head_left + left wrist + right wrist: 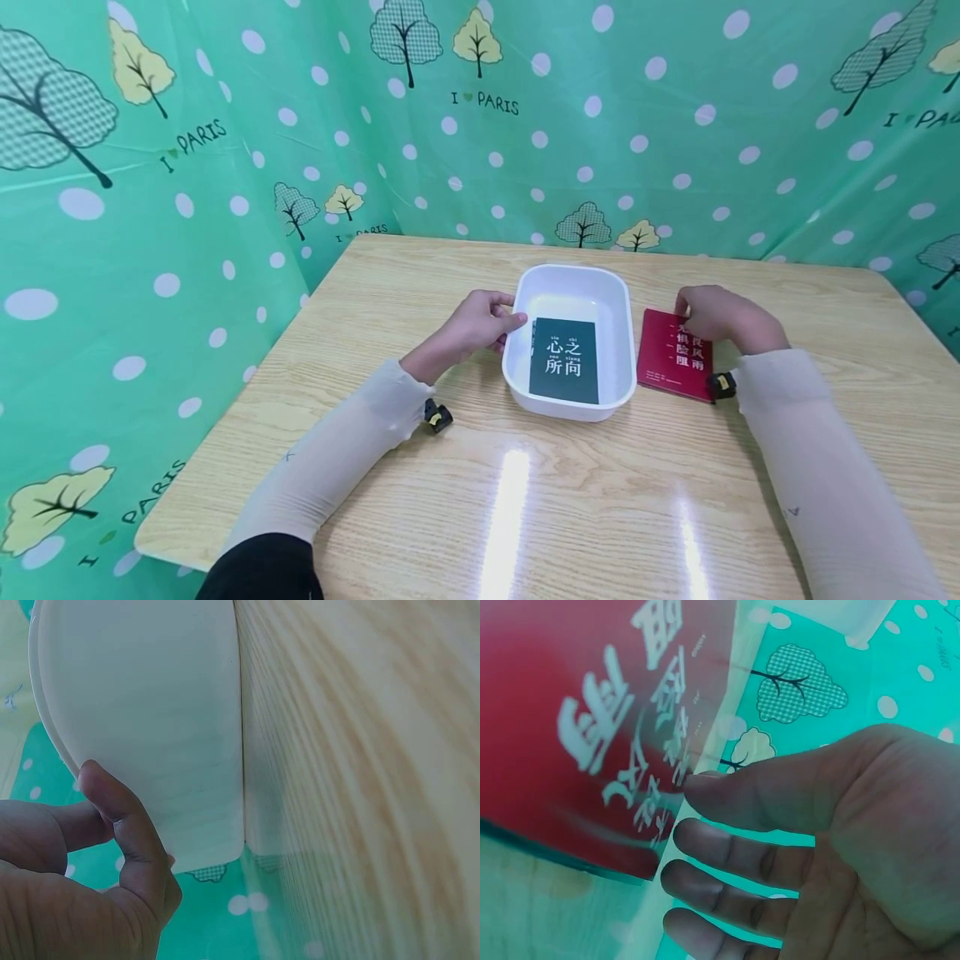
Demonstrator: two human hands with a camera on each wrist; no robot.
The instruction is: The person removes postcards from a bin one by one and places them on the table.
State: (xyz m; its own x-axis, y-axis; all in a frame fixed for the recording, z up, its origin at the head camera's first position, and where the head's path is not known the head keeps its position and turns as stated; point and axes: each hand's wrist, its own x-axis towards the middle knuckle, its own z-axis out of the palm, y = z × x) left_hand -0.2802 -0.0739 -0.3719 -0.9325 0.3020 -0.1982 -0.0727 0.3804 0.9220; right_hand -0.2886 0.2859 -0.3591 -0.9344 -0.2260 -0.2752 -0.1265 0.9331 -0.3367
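A white plastic basin (562, 410) stands on the table with a dark green notebook (564, 385) lying in it, white characters on its cover. My left hand (483, 323) holds the basin's left rim, thumb over the edge; the left wrist view shows the thumb and fingers against the white outer wall (150, 735). Right of the basin is a red notebook (660, 362) with white characters. My right hand (723, 315) pinches its upper right edge and hides part of the cover. In the right wrist view, the thumb (765, 791) touches the edge of the red cover.
The wooden table (420, 517) extends around the basin, with bright light reflections on its front half. A green polka-dot curtain (510, 158) printed with trees hangs behind and to the left. Small black devices (437, 415) sit at both wrists.
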